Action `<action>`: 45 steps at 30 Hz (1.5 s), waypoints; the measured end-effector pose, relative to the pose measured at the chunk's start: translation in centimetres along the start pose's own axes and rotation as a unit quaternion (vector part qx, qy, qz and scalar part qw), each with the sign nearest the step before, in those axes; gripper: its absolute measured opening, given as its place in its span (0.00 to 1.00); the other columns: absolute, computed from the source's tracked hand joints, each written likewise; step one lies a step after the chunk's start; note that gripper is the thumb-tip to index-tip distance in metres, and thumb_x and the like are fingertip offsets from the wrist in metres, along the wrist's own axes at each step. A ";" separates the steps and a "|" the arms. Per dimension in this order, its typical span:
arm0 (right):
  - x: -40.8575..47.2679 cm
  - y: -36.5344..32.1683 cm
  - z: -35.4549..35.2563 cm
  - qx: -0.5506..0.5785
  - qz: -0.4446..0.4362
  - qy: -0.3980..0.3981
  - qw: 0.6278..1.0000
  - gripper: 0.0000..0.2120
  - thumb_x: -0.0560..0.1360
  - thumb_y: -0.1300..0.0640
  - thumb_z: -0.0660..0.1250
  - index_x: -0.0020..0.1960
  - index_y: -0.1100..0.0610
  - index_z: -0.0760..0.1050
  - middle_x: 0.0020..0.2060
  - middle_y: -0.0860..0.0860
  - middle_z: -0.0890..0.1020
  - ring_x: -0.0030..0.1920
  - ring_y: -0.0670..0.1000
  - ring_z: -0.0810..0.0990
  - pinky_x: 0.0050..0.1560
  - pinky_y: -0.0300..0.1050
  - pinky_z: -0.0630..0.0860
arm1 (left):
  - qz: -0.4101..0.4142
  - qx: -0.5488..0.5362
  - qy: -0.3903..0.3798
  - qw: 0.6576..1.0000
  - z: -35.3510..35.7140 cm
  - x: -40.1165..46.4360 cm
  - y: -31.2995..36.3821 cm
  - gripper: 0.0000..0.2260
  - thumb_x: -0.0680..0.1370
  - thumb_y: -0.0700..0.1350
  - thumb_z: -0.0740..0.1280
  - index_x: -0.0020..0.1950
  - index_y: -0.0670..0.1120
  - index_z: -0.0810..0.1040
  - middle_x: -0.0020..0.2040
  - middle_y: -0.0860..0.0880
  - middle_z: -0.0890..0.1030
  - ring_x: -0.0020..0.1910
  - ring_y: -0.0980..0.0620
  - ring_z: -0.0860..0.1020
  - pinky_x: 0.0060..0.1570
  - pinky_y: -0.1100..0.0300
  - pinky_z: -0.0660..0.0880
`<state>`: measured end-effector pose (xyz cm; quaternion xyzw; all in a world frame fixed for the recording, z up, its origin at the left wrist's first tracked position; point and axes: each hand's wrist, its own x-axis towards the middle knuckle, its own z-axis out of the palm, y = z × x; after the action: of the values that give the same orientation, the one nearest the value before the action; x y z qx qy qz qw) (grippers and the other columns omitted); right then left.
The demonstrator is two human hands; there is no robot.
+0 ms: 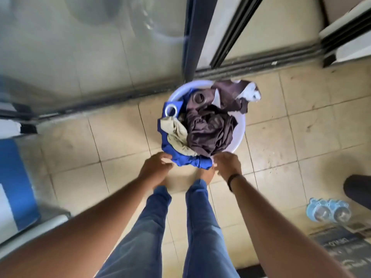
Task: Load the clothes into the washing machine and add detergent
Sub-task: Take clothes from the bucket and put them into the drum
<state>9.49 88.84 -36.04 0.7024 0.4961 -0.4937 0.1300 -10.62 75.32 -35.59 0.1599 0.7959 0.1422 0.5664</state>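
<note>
**Laundry Basin Gripped at Near Rim, Both Hands**

The clothes (208, 127) sit heaped in a round pale lavender basin (240, 125) on the tiled floor (301, 121), directly ahead of the person's feet. The load consists of a dark brown fabric on the right, a beige piece at left centre and a blue fabric (188, 160) draped over the near rim. Two metal eyelet rings show in the fabric near the far-left side. A further brown piece with white patches hangs over the far rim.

The left hand (157, 163) has its fingers curled at the basin's near-left rim, touching the blue fabric. The right hand (227, 163) is curled over the near-right rim; a dark band circles that wrist. Whether each grip takes the rim, the cloth or both cannot be told.

Behind the basin stand a glass panel (90, 47) and a dark door frame (192, 37). A pack of water bottles (328, 211) lies at lower right. Beside it, a dark printed mat (341, 243) bears writing too blurred to read.
</note>
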 end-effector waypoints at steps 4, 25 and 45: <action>5.2 0.5 1.5 -0.015 0.010 0.039 0.999 0.13 0.71 0.52 0.64 0.46 0.60 0.79 0.43 0.59 0.83 0.44 0.60 0.81 0.46 0.50 0.78 | -0.042 -0.022 0.024 0.999 2.5 3.8 -0.7 0.11 0.75 0.50 0.71 0.57 0.54 0.81 0.50 0.49 0.85 0.49 0.46 0.84 0.51 0.54 0.79; -7.2 -2.5 0.2 -0.071 -0.466 -0.182 0.863 0.07 0.68 0.55 0.59 0.32 0.51 0.63 0.33 0.45 0.71 0.38 0.50 0.69 0.40 0.45 0.68 | 0.001 0.071 0.005 0.997 3.4 9.3 9.8 0.23 0.67 0.60 0.77 0.38 0.39 0.81 0.37 0.40 0.84 0.37 0.43 0.84 0.39 0.51 0.82; 12.0 -9.1 0.5 -0.260 -0.058 -0.118 0.957 0.07 0.79 0.55 0.61 0.46 0.59 0.71 0.53 0.57 0.73 0.46 0.57 0.75 0.45 0.44 0.71 | 0.224 -0.100 -0.184 0.952 11.0 -7.6 7.5 0.07 0.73 0.48 0.72 0.42 0.44 0.78 0.34 0.51 0.80 0.34 0.54 0.76 0.39 0.58 0.74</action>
<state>1.96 99.63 -43.33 0.5507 0.6286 -0.4338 0.3367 2.83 79.51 -29.54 0.3003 0.6037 0.3122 0.6693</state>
